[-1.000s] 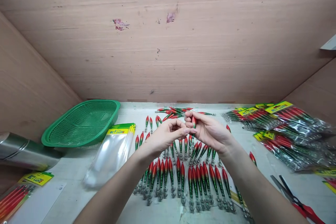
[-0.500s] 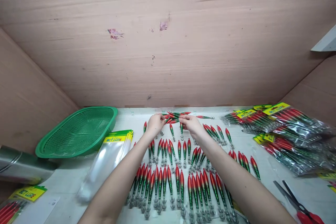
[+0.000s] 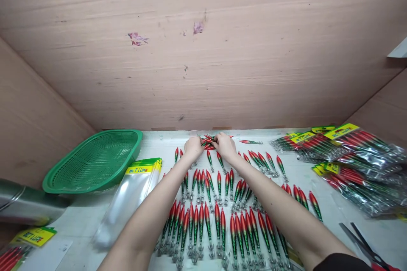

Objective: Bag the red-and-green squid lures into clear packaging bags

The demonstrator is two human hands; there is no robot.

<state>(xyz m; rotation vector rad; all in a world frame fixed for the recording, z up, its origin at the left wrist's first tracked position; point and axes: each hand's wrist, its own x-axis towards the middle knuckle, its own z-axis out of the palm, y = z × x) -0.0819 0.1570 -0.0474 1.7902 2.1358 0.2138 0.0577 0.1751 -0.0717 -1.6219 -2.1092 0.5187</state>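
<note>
A black sleeve shows on the right arm; both hands are bare.

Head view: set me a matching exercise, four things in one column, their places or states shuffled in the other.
1. green oval plastic basket
2. metal scissors with red handles
3. clear flat bags with yellow headers
4. bare right hand

A. beside the basket, on its right
B. fingers at a small heap of loose red-and-green lures
C. empty, at the far left
D. blades spread, at the bottom right

Pairs: 1-C, 2-D, 3-A, 4-B.
</note>
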